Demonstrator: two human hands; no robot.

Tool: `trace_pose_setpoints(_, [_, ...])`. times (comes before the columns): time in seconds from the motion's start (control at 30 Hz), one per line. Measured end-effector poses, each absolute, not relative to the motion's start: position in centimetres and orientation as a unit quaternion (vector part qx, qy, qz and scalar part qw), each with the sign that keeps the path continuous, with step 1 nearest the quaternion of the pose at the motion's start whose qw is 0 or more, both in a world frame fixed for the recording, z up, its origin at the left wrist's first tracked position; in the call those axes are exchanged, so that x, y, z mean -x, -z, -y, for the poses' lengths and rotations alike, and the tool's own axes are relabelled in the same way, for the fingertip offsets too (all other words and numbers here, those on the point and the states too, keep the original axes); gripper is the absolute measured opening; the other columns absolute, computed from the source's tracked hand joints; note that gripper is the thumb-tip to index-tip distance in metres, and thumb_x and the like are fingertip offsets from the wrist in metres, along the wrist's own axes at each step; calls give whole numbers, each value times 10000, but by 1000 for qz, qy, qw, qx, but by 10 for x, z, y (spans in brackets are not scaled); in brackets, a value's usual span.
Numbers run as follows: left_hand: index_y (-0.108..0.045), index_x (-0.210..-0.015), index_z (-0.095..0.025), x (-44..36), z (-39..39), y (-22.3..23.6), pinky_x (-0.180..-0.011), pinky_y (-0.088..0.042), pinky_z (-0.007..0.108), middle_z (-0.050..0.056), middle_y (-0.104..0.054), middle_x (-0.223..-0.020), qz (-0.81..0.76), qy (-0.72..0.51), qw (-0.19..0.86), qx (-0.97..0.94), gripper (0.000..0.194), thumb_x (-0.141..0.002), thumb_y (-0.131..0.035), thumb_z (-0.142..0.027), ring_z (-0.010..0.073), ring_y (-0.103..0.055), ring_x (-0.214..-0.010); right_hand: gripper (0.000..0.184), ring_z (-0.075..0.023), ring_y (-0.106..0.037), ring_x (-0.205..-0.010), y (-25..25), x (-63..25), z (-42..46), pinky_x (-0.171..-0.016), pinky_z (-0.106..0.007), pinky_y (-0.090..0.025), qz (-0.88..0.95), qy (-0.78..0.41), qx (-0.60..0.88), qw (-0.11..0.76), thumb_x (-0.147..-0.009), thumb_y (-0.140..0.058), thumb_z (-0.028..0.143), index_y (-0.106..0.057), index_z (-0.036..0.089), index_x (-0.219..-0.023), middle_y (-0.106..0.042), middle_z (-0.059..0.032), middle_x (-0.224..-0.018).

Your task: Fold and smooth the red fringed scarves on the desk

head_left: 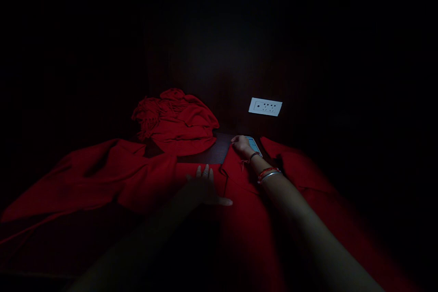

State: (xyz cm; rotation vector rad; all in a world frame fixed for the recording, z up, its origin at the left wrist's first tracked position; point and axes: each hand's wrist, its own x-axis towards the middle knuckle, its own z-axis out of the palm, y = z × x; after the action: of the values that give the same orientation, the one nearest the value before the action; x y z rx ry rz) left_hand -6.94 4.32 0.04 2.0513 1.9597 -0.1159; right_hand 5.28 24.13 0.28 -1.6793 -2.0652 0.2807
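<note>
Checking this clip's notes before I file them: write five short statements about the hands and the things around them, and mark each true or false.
1. The left hand is spread over red cloth. True.
2. The bracelets are on the left arm. False: they are on the right arm.
3. A phone-like device lies partly hidden by the right hand. True.
4. The bunched cloth at the back is blue. False: it is red.
5. The white socket plate is left of the bunched cloth in the picture. False: it is to the right.
</note>
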Motion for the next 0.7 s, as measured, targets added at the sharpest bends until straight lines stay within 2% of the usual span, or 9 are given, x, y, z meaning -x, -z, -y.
trace_pose_setpoints(0.1, [-97, -1292, -47, 70, -44, 4, -890, -174, 552, 153, 15, -1329, -683, 38, 147, -715, 1200, -392, -357, -798, 392, 21, -1181, 249, -117, -546, -792, -4, -51, -237, -655, -164, -384, 764, -63, 599, 229, -670, -449, 98, -600, 182, -849, -613, -27, -857])
trace_pose_setpoints(0.23, [-97, -1294, -62, 68, -40, 2, -868, -193, 569, 144, 25, -1332, -688, 43, 154, -708, 1189, -395, -366, -791, 410, 21, -1174, 331, -153, -494, -927, -11, -56, -232, -746, -214, -365, 754, -6, 614, 234, -714, -356, 76, -541, 153, -978, -547, -84, -1016])
trace_pose_setpoints(0.4, [-102, -1290, -52, 64, -35, -3, -826, -186, 621, 159, 10, -1331, -693, 53, 161, -701, 1176, -409, -389, -775, 433, 17, -1164, 258, -169, -500, -913, -11, -55, -221, -771, -216, -358, 785, 9, 588, 192, -728, -404, 129, -575, 127, -921, -567, -104, -957])
trace_pose_setpoints(0.57, [-160, -1284, -48, 66, -42, -2, -846, -210, 580, 163, -82, -1332, -720, -2, 115, -684, 990, -577, -262, -733, 398, -66, -1181, 321, -136, -414, -1026, -18, -61, -181, -872, -206, -288, 845, 33, 503, 181, -809, -332, 238, -501, 130, -1060, -499, -89, -1089])
trace_pose_setpoints(0.63, [-141, -1286, -41, 66, -46, -2, -872, -213, 545, 156, -84, -1334, -725, -35, 78, -684, 937, -626, -231, -700, 360, -58, -1196, 387, -147, -361, -1082, -19, -74, -154, -915, -265, -249, 873, 40, 459, 161, -834, -271, 315, -426, 147, -1147, -437, -88, -1170])
trace_pose_setpoints(0.7, [-89, -1292, -47, 67, -49, -2, -888, -199, 538, 130, -39, -1342, -719, -31, 73, -691, 950, -619, -254, -696, 330, -9, -1208, 485, -210, -230, -1172, -15, -88, -125, -943, -409, -172, 885, 38, 447, 121, -814, -244, 455, -323, 211, -1225, -312, -76, -1278])
